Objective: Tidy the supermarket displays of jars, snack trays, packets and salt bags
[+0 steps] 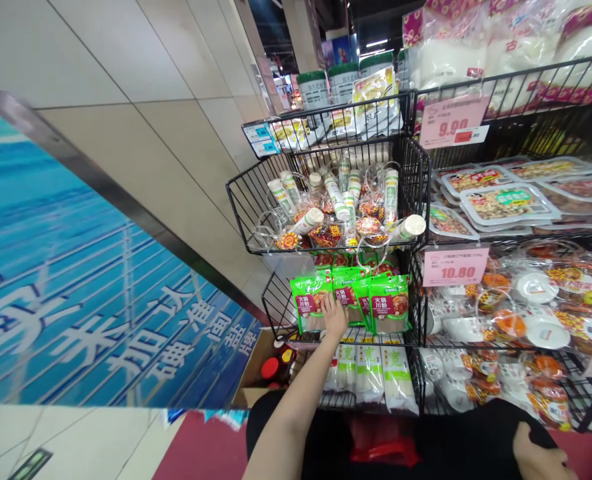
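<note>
My left hand (pixel 335 315) reaches forward into a black wire basket (pixel 276 308) and rests on a row of green packets (pixel 389 303) standing upright. Its fingers curl onto the front of one green packet (pixel 347 295) near the middle of the row. My right hand (pixel 536 457) lies low at the bottom right on my black-clothed leg, partly cut off by the picture's edge, so its fingers do not show. Below the green packets, white and green noodle packs (pixel 376 373) fill the lowest tier.
The basket above (pixel 241 200) holds white tubes and round sachets. Pink price tags read 9.90 (pixel 451 123) and 10.80 (pixel 456 267). Racks to the right hold sealed trays (pixel 506 203) and bagged goods. A cardboard box with red-capped bottles (pixel 271 368) sits on the floor beside a blue banner (pixel 76 287).
</note>
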Action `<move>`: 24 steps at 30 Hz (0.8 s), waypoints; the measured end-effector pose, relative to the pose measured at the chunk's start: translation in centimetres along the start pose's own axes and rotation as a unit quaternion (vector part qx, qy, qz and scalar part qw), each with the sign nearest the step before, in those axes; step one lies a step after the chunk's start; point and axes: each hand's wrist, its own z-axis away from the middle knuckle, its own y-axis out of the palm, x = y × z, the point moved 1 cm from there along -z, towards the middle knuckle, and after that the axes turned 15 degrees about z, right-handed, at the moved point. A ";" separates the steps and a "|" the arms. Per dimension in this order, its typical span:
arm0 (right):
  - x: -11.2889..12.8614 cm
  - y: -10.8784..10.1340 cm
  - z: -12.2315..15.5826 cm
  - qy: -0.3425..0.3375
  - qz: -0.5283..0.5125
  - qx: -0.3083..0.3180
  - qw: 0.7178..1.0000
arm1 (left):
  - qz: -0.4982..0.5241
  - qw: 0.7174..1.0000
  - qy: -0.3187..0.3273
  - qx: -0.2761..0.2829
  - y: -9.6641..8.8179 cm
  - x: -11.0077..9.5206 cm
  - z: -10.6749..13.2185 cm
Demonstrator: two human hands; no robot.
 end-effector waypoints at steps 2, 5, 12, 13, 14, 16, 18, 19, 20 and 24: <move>0.0 0.1 -0.4 0.046 -0.006 -0.007 0.999 | 0.116 0.993 -0.016 0.004 2.0 -1.6 0.4; 0.2 0.1 -0.5 0.055 -0.009 0.004 0.998 | 0.192 0.980 -0.035 0.035 5.0 -3.6 0.7; 0.6 -0.7 0.6 0.050 -0.010 -0.014 0.999 | 0.351 0.933 -0.059 0.045 10.1 -6.1 0.8; 0.6 -0.7 0.6 0.049 -0.010 -0.015 0.999 | 0.364 0.928 -0.064 0.048 10.5 -6.3 0.6; 0.6 -0.7 0.6 0.049 -0.011 -0.014 0.999 | 0.374 0.923 -0.069 0.052 10.7 -6.4 0.4; 0.7 -0.7 0.4 0.051 -0.016 -0.013 0.998 | 0.388 0.917 -0.073 0.061 10.7 -6.5 -0.3; 0.8 -0.5 0.1 0.058 -0.025 -0.004 0.998 | 0.395 0.913 -0.065 0.076 10.3 -6.4 -0.8; 0.8 -0.4 0.0 0.063 -0.028 -0.002 0.998 | 0.395 0.913 -0.058 0.086 10.1 -6.4 -0.9; 0.7 -0.3 -0.1 0.067 -0.029 0.000 0.997 | 0.392 0.914 -0.049 0.097 9.8 -6.5 -1.0; 0.7 -0.3 0.3 0.039 -0.024 0.006 0.999 | 0.350 0.927 -0.034 0.128 9.3 -6.9 -0.7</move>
